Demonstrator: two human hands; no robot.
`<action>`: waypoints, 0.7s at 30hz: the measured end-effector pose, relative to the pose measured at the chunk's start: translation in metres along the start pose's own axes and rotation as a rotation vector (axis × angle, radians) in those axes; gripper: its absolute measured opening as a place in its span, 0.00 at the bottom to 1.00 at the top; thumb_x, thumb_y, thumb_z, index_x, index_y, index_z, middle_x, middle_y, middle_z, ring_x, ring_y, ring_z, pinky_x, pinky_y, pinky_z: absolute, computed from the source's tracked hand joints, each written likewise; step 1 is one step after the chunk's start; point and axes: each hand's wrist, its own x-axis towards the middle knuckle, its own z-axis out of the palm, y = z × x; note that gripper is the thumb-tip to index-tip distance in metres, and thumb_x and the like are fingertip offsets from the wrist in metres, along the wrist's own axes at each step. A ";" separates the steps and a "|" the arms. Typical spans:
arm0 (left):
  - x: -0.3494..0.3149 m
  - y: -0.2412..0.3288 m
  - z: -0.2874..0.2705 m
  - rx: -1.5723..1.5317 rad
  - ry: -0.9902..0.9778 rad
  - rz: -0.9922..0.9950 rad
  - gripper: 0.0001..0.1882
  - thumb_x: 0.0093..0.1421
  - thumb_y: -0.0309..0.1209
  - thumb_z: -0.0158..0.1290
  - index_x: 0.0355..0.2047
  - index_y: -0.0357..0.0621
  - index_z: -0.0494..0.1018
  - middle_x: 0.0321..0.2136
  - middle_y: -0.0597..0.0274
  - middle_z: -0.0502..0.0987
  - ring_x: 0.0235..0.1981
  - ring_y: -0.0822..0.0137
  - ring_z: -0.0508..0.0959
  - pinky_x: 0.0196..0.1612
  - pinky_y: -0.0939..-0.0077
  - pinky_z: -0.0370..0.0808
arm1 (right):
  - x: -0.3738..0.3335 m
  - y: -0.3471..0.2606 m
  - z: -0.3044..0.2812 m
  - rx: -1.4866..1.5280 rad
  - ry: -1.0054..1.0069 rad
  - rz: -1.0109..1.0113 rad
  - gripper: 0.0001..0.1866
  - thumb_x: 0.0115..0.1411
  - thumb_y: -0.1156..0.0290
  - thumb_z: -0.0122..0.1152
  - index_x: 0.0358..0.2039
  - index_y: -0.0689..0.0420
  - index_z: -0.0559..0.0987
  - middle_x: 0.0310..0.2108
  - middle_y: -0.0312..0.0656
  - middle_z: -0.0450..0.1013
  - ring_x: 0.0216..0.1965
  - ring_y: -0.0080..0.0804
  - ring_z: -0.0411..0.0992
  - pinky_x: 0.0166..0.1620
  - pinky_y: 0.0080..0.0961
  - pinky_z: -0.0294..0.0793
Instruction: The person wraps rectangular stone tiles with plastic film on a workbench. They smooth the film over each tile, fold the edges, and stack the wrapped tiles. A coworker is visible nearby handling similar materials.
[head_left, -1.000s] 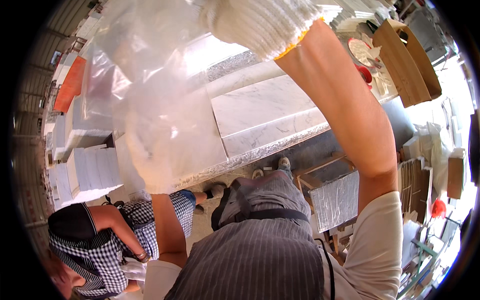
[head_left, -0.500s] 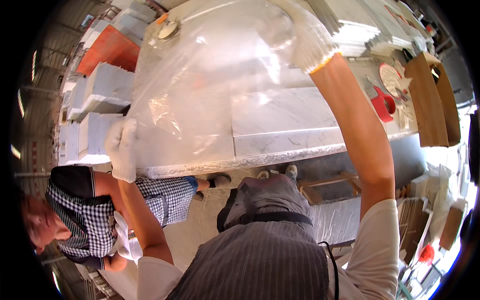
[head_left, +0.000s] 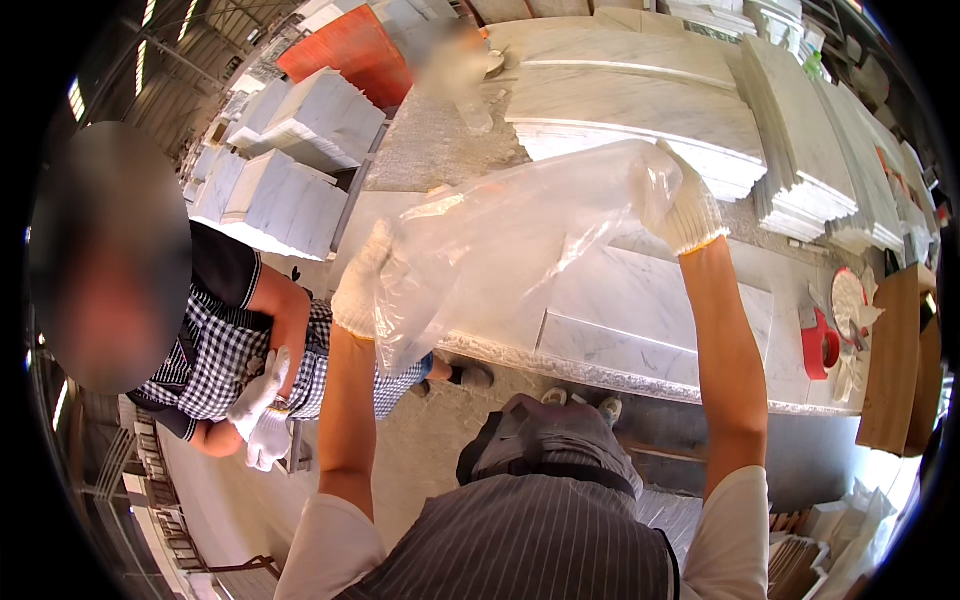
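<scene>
The table [head_left: 430, 150] bears pale slabs [head_left: 640, 103]; left hand [head_left: 362, 285] and right hand [head_left: 692, 208] hold clear plastic [head_left: 520, 235], grip closed.

Right hand [head_left: 692, 208] partly behind plastic film [head_left: 500, 235], a co-worker's head [head_left: 110, 255] (far left) a mere blur

A stone workshop, by its stacked marble-like slabs [head_left: 640, 100], dusty worktable [head_left: 430, 150] and high shed roof [head_left: 212, 45].
</scene>
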 end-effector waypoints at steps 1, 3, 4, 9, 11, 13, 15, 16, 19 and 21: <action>-0.003 0.002 -0.001 0.002 -0.080 0.000 0.27 0.65 0.46 0.53 0.57 0.41 0.68 0.51 0.51 0.74 0.46 0.58 0.75 0.49 0.62 0.75 | 0.002 -0.006 0.008 0.220 0.001 0.049 0.10 0.65 0.67 0.47 0.39 0.57 0.75 0.37 0.47 0.76 0.41 0.50 0.73 0.51 0.35 0.73; -0.006 0.007 -0.017 0.004 0.090 -0.055 0.26 0.65 0.46 0.53 0.58 0.43 0.67 0.52 0.55 0.74 0.42 0.65 0.76 0.43 0.70 0.75 | 0.005 -0.015 0.004 -0.485 -0.089 -0.152 0.11 0.66 0.67 0.45 0.39 0.58 0.75 0.37 0.47 0.76 0.41 0.50 0.72 0.52 0.35 0.72; -0.006 0.004 -0.026 0.030 0.141 -0.025 0.25 0.66 0.44 0.53 0.58 0.43 0.67 0.51 0.57 0.74 0.40 0.67 0.76 0.40 0.72 0.75 | 0.006 -0.013 0.011 0.028 -0.042 0.002 0.11 0.67 0.67 0.46 0.39 0.58 0.75 0.36 0.46 0.76 0.41 0.48 0.73 0.51 0.34 0.73; -0.007 0.003 -0.048 0.192 0.244 0.098 0.20 0.69 0.46 0.47 0.52 0.45 0.70 0.40 0.62 0.75 0.32 0.68 0.75 0.31 0.75 0.73 | 0.019 -0.010 0.035 1.891 -0.033 0.814 0.12 0.68 0.63 0.50 0.38 0.59 0.76 0.34 0.41 0.77 0.38 0.37 0.75 0.47 0.31 0.76; -0.011 0.007 -0.053 0.360 0.262 0.077 0.19 0.69 0.43 0.45 0.53 0.44 0.68 0.40 0.62 0.75 0.31 0.69 0.75 0.29 0.76 0.73 | 0.025 -0.025 0.029 1.992 -0.084 1.006 0.12 0.68 0.63 0.51 0.40 0.59 0.76 0.34 0.38 0.77 0.37 0.32 0.75 0.45 0.28 0.77; -0.013 0.003 -0.070 0.506 0.273 0.103 0.19 0.68 0.36 0.46 0.56 0.42 0.66 0.44 0.61 0.75 0.31 0.70 0.76 0.30 0.79 0.74 | 0.026 -0.037 0.032 1.891 -0.068 1.038 0.12 0.69 0.64 0.50 0.42 0.60 0.76 0.33 0.36 0.76 0.36 0.28 0.74 0.44 0.25 0.77; -0.018 -0.001 -0.087 0.316 0.209 0.140 0.18 0.69 0.42 0.45 0.51 0.44 0.69 0.37 0.62 0.76 0.28 0.69 0.76 0.28 0.77 0.73 | 0.025 -0.037 0.039 1.927 -0.274 0.760 0.12 0.69 0.65 0.50 0.43 0.61 0.76 0.31 0.36 0.75 0.34 0.28 0.73 0.42 0.23 0.77; -0.021 -0.002 -0.090 0.173 0.201 0.131 0.18 0.69 0.44 0.45 0.49 0.44 0.71 0.34 0.62 0.77 0.27 0.68 0.76 0.27 0.76 0.73 | 0.025 -0.038 0.041 1.934 -0.373 0.619 0.12 0.69 0.66 0.50 0.43 0.61 0.76 0.30 0.35 0.74 0.33 0.28 0.73 0.41 0.22 0.77; -0.022 -0.001 -0.096 -0.184 0.287 0.035 0.18 0.70 0.46 0.45 0.44 0.45 0.73 0.31 0.61 0.78 0.26 0.66 0.77 0.27 0.73 0.73 | 0.037 -0.097 0.042 1.700 0.067 0.936 0.12 0.69 0.68 0.49 0.43 0.63 0.76 0.26 0.34 0.72 0.30 0.27 0.71 0.39 0.21 0.77; -0.020 -0.005 -0.095 -0.304 0.387 0.065 0.16 0.70 0.44 0.46 0.44 0.46 0.73 0.31 0.62 0.78 0.26 0.65 0.77 0.28 0.72 0.73 | 0.042 -0.092 0.049 1.811 -0.021 0.958 0.12 0.69 0.68 0.49 0.43 0.62 0.76 0.26 0.34 0.70 0.30 0.27 0.71 0.39 0.21 0.76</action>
